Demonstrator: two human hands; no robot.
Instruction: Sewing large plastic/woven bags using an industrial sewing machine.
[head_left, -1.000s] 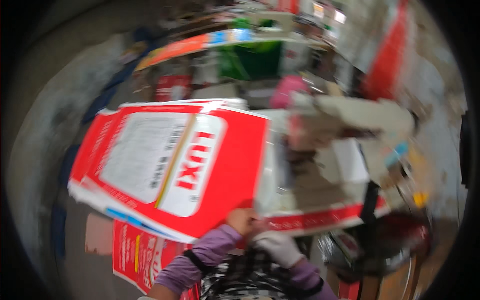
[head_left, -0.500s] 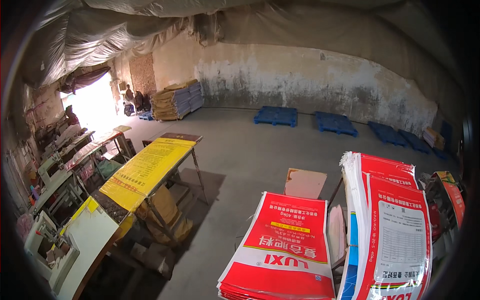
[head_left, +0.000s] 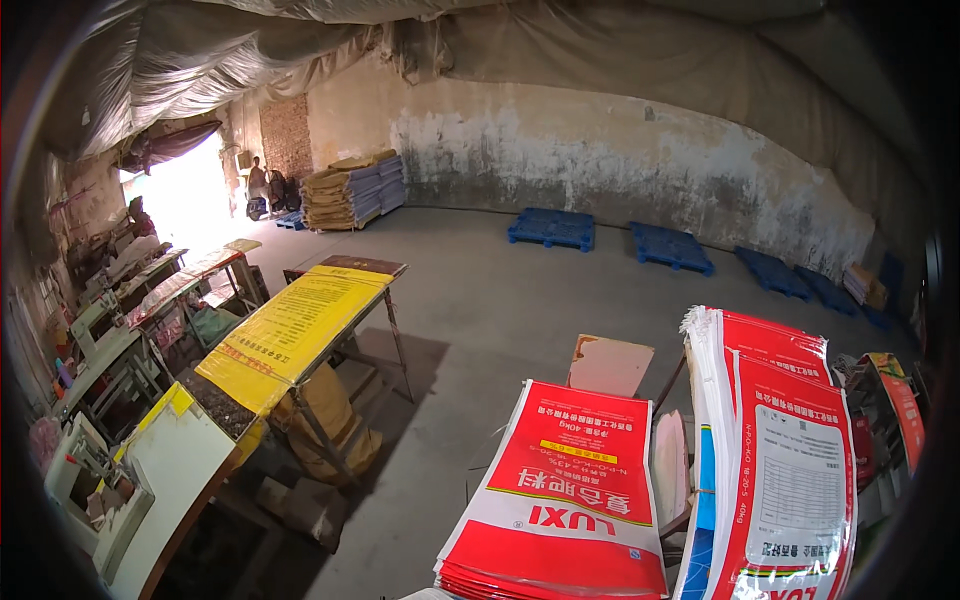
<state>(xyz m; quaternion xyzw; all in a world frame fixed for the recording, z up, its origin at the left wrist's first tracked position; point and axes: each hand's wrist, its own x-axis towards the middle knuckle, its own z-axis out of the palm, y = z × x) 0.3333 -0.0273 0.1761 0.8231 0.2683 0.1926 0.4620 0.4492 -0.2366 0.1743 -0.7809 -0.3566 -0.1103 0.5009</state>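
Observation:
Neither of my hands shows in the head view. Closest to the lower edge lies a stack of red and white woven sacks (head_left: 560,490), flat and face up. To its right, a taller pile of red and white sacks (head_left: 795,470) leans with its layered edges facing left, and a blue patterned strip shows on its side. A pale sliver (head_left: 428,594) pokes in at the bottom beside the flat stack; I cannot make out what it is.
A table with a yellow sack sheet (head_left: 295,325) stands at left, beside sewing machines (head_left: 105,490) on pale worktops. Blue pallets (head_left: 552,229) lie along the stained wall. Stacked sacks (head_left: 352,192) stand near the bright doorway. A pinkish board (head_left: 610,365) rises behind the red stack.
The view has shifted very slightly. A pale sliver has come into the lower edge beside the flat sack stack. The sacks themselves look unmoved.

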